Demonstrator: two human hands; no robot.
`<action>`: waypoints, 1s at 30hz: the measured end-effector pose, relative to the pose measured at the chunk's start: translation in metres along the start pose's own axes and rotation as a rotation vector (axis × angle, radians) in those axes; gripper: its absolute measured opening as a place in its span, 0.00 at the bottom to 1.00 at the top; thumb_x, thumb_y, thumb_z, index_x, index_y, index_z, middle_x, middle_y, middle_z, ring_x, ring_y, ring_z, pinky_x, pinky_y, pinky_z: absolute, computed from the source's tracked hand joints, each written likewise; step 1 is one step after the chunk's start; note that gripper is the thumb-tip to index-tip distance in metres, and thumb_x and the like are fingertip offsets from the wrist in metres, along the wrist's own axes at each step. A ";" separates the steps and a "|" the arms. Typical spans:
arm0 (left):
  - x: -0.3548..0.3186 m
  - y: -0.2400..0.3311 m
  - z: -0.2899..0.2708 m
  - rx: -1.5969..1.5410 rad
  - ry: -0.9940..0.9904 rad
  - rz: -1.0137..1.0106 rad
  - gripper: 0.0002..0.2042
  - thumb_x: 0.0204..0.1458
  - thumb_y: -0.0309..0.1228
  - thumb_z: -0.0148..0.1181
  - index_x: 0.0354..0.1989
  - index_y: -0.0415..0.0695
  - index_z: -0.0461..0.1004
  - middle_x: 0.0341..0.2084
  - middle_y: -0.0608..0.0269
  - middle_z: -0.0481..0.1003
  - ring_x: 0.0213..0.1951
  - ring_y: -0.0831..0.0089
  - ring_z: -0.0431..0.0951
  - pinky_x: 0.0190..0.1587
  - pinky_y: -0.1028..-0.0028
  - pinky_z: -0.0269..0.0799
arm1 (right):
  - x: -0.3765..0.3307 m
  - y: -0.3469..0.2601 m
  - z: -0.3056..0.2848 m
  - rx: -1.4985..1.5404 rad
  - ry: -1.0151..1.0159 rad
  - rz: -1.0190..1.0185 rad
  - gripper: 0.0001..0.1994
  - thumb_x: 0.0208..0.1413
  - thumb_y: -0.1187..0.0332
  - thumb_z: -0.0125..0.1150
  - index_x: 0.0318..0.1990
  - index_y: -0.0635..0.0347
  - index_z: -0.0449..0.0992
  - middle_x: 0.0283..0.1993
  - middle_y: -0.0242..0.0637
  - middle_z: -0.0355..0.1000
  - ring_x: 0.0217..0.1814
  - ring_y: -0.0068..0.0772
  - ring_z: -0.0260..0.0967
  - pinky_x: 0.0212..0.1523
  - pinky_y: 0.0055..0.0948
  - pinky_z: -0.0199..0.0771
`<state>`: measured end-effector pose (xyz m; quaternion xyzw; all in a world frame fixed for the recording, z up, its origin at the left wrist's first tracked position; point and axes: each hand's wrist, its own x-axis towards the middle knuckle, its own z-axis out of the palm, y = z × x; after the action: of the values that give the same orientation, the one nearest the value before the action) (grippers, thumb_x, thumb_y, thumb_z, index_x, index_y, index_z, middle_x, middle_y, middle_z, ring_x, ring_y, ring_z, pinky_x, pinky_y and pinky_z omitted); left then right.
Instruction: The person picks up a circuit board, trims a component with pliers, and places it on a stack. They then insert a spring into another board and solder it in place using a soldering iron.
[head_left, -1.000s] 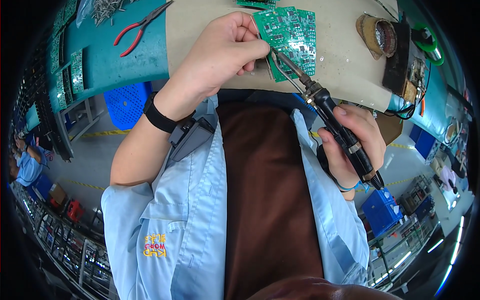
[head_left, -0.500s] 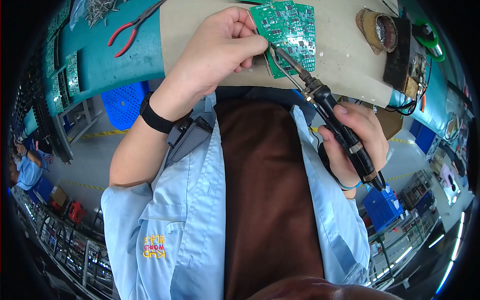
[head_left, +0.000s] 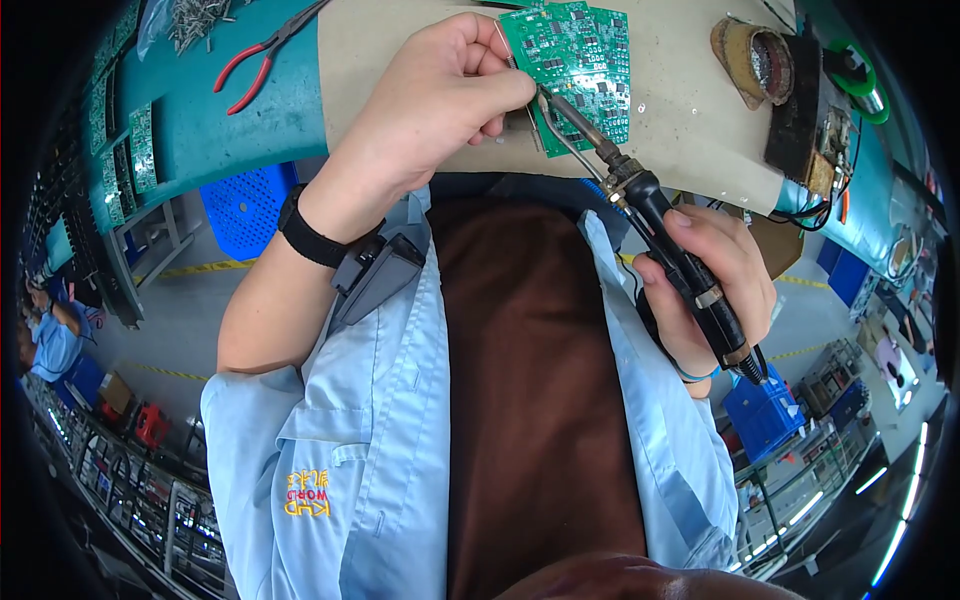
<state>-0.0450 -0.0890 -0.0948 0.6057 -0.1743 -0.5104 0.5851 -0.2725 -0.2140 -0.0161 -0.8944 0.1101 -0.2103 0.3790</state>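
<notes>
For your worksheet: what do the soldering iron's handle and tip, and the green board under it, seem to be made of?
Soldering iron: the handle looks like matt black plastic or rubber, and the tip is bare grey metal with a dull sheen. Circuit board: it looks like a rigid laminate with a glossy green coating, dotted with small dark components and silvery solder spots.
</notes>
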 end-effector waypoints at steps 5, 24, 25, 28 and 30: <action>0.002 0.010 0.006 -0.093 0.007 -0.110 0.09 0.53 0.16 0.59 0.39 0.40 0.68 0.21 0.71 0.72 0.20 0.85 0.68 0.23 0.83 0.62 | 0.000 0.000 0.000 0.004 0.000 0.003 0.25 0.37 0.81 0.79 0.48 0.67 0.80 0.41 0.49 0.80 0.41 0.44 0.81 0.41 0.31 0.80; 0.000 0.001 0.003 0.013 0.039 -0.014 0.06 0.55 0.24 0.61 0.40 0.43 0.73 0.25 0.75 0.72 0.22 0.89 0.66 0.23 0.85 0.57 | -0.008 0.005 -0.003 0.011 0.078 -0.040 0.24 0.39 0.78 0.81 0.47 0.69 0.80 0.41 0.50 0.80 0.40 0.44 0.81 0.40 0.31 0.80; 0.000 0.000 0.003 0.014 0.038 -0.014 0.06 0.55 0.24 0.61 0.40 0.43 0.73 0.25 0.75 0.72 0.22 0.89 0.66 0.23 0.85 0.57 | -0.008 0.006 -0.003 0.011 0.079 -0.039 0.24 0.39 0.78 0.81 0.47 0.69 0.80 0.41 0.50 0.80 0.40 0.44 0.81 0.40 0.31 0.80; 0.000 -0.002 0.001 0.010 0.032 -0.012 0.06 0.55 0.24 0.61 0.40 0.43 0.73 0.25 0.75 0.72 0.22 0.89 0.66 0.23 0.85 0.56 | -0.010 0.007 -0.001 0.025 0.116 -0.006 0.24 0.40 0.77 0.81 0.47 0.68 0.79 0.41 0.50 0.80 0.40 0.44 0.80 0.40 0.32 0.80; 0.000 -0.001 0.001 0.010 0.032 -0.012 0.06 0.55 0.24 0.61 0.40 0.44 0.73 0.25 0.75 0.72 0.22 0.89 0.66 0.23 0.85 0.56 | -0.014 0.010 0.000 0.054 0.149 0.008 0.23 0.40 0.76 0.81 0.47 0.68 0.79 0.41 0.50 0.80 0.40 0.44 0.80 0.40 0.32 0.80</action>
<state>-0.0462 -0.0893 -0.0953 0.6177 -0.1639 -0.5033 0.5817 -0.2856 -0.2155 -0.0273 -0.8653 0.1360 -0.2776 0.3945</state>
